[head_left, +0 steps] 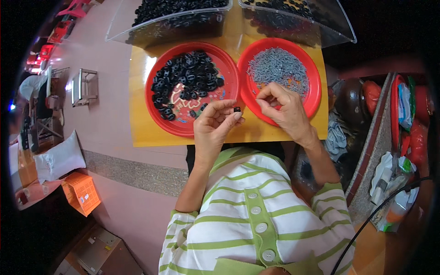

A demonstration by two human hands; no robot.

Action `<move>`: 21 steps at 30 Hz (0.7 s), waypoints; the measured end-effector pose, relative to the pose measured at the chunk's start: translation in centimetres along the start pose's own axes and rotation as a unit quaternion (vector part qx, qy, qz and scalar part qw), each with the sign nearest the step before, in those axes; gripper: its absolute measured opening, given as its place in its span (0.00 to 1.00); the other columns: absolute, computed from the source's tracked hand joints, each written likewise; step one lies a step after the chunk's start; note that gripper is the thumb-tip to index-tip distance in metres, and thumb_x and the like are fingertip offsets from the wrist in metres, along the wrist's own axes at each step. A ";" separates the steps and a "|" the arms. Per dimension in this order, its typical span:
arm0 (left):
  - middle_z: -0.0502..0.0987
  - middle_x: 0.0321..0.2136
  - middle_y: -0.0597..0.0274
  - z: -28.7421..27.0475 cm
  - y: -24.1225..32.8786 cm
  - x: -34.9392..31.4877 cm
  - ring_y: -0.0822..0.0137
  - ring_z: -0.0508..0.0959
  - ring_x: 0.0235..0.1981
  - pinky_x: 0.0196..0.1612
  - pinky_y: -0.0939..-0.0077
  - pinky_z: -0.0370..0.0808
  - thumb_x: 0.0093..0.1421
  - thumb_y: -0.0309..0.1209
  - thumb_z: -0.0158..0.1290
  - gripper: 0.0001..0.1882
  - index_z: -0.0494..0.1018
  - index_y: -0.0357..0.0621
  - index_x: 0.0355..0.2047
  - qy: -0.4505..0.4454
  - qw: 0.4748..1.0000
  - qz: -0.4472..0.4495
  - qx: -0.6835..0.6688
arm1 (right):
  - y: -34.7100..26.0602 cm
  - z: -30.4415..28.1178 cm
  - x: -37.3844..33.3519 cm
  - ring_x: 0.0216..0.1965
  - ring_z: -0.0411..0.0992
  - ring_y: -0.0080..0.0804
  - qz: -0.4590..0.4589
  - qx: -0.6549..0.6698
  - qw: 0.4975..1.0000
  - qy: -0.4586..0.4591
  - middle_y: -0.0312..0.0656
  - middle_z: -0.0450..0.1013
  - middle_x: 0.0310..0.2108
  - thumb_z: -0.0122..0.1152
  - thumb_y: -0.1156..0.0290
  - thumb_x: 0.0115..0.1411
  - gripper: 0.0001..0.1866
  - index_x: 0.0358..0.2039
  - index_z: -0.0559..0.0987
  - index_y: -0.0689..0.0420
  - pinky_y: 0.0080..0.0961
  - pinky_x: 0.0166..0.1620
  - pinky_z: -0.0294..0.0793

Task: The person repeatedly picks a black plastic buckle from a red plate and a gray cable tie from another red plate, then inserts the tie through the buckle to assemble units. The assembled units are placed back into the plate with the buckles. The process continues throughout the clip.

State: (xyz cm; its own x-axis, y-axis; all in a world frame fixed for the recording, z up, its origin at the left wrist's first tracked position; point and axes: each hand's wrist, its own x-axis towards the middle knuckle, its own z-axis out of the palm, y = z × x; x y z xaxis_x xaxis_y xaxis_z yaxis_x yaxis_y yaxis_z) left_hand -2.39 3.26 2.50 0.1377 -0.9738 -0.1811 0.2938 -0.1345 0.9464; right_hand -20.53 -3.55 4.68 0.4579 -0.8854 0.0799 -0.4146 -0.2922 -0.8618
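Note:
Between the thumb and fingers of my left hand (214, 123) is a small black plastic piece (237, 109), above the near right rim of the left red tray (151, 105). That round tray holds a heap of similar black pieces with two holes (195, 68). My right hand (286, 112) is closed in a pinch over the near part of the right red tray (315, 87). Whatever its fingertips hold, if anything, is too small to make out. Many small grey screws or pins (279, 66) fill the right tray's middle. A gap separates my two hands.
Two clear bins (169, 20) (293, 23) with black pieces stand at the far side of the yellow tabletop (138, 91). At right, a stone ledge (366, 151) carries bags and packages. A metal stool (85, 87), a pillow (59, 156) and an orange box (81, 193) are left.

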 end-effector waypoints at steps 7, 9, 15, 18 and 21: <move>0.78 0.33 0.55 0.2 -0.7 0.1 0.70 0.78 0.31 0.36 0.81 0.75 0.59 0.24 0.52 0.09 0.73 0.32 0.40 -0.028 0.974 -0.112 -0.194 | -0.4 2.6 -0.8 0.34 0.72 0.19 0.046 0.283 0.958 0.028 0.35 0.72 0.31 0.56 0.79 0.57 0.04 0.34 0.75 0.62 0.16 0.36 0.73; 0.78 0.33 0.56 -0.2 -0.7 0.2 0.71 0.78 0.30 0.35 0.81 0.75 0.59 0.24 0.52 0.09 0.73 0.32 0.39 -0.025 0.973 -0.120 -0.196 | -0.3 3.0 -0.8 0.33 0.71 0.18 0.055 0.310 0.948 0.042 0.35 0.72 0.31 0.56 0.78 0.57 0.05 0.35 0.75 0.62 0.15 0.36 0.72; 0.77 0.32 0.56 -0.6 -0.7 0.3 0.72 0.77 0.29 0.34 0.82 0.74 0.60 0.25 0.51 0.10 0.72 0.32 0.40 -0.033 0.967 -0.135 -0.212 | 0.2 3.5 -0.5 0.30 0.69 0.16 0.054 0.283 0.957 0.012 0.35 0.72 0.32 0.57 0.77 0.57 0.06 0.36 0.77 0.63 0.14 0.32 0.70; 0.77 0.31 0.56 -0.6 -0.5 0.4 0.71 0.77 0.29 0.34 0.81 0.74 0.61 0.25 0.51 0.10 0.72 0.32 0.40 -0.029 0.967 -0.138 -0.210 | 0.4 3.5 -0.3 0.30 0.69 0.17 0.059 0.279 0.959 0.010 0.35 0.72 0.32 0.58 0.77 0.57 0.06 0.35 0.77 0.62 0.15 0.32 0.70; 0.77 0.31 0.56 -0.6 -0.3 0.6 0.71 0.77 0.29 0.34 0.81 0.74 0.61 0.25 0.50 0.09 0.72 0.32 0.40 -0.030 0.967 -0.143 -0.211 | 0.3 3.5 0.0 0.30 0.70 0.18 0.034 0.255 0.966 0.025 0.36 0.72 0.32 0.59 0.77 0.56 0.05 0.34 0.78 0.62 0.15 0.32 0.70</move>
State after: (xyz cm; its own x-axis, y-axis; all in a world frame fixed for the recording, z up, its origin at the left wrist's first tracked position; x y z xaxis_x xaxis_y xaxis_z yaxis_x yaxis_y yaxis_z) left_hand -1.85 2.81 1.90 -0.0574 -0.9188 -0.3905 0.6733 -0.3244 0.6644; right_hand -17.92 -2.40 2.65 0.3989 -0.9166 0.0268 0.0036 -0.0276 -0.9996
